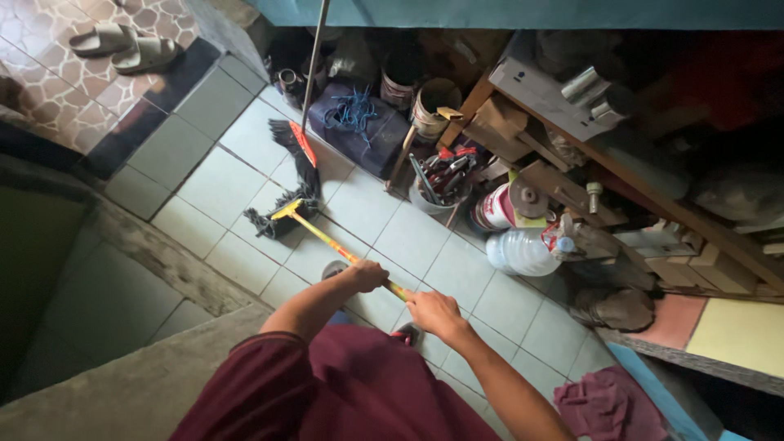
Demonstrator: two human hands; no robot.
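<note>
Both my hands grip the yellow handle of a broom. My left hand holds it lower down the handle; my right hand holds the near end. The broom's dark bristle head rests on the pale tiled floor ahead of me. A second broom with a red-orange head and a grey pole leans upright just behind it, its bristles touching the floor close to my broom's head.
Cluttered wooden shelves line the right with buckets, tools in a pot, paint tins and a clear water jug. A dark bag with blue cord sits at the back. Sandals lie top left. A concrete ledge runs left. A maroon cloth lies bottom right.
</note>
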